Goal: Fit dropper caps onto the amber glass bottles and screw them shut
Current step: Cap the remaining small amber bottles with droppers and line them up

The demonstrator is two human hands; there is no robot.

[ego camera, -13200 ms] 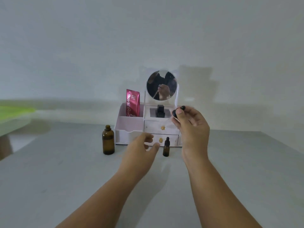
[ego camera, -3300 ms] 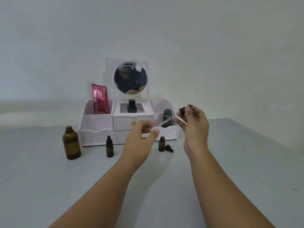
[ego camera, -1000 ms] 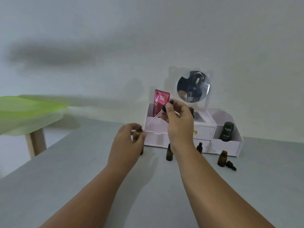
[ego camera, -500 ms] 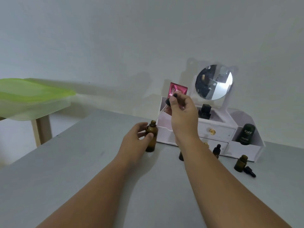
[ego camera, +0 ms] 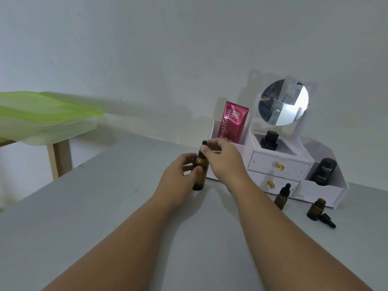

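Nearest me, both forearms run up from the bottom edge toward the middle of the frame. My left hand (ego camera: 180, 175) is curled around the large amber bottle (ego camera: 199, 175), which stands upright on the grey table (ego camera: 105, 217) just left of centre. My right hand (ego camera: 222, 158) sits right beside it, above and to its right, fingertips pinching the black dropper cap (ego camera: 202, 149) at the bottle's neck. The cap's rubber bulb points straight up, so cap and bottle share one vertical axis; I judge the coming twist depends on keeping that line true while the left hand stops the bottle turning. Whether the threads have caught I cannot tell.

Further out, at lower right, a small capped bottle (ego camera: 282, 196) stands by my right forearm, and an open small bottle (ego camera: 316, 208) stands with a loose dropper cap (ego camera: 327, 220) lying on its side beside it. The right hand is the nearer one for those.

Behind everything, against the wall, sits the white organiser (ego camera: 279, 164) with its round mirror (ego camera: 283, 101) and pink sachet (ego camera: 233, 122).
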